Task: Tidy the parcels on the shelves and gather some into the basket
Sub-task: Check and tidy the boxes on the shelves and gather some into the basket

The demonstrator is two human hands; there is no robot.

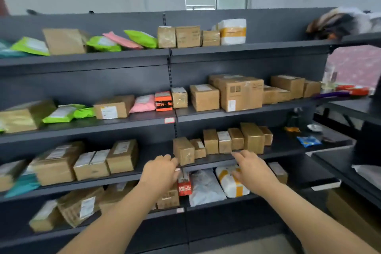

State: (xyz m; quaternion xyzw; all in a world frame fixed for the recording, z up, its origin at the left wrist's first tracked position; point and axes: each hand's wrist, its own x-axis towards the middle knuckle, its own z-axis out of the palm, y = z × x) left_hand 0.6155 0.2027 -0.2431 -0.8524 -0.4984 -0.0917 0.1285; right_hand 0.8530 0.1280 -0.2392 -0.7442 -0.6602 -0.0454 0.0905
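Head view: left hand [159,168] and right hand [250,168] reach out, loose and empty. Just beyond, the small boxes [221,142] likely need straightening.

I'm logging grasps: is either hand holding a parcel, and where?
The right hand is open, holding nothing. The left hand reaches the lower left corner of the end brown box; whether it grips cannot be told.
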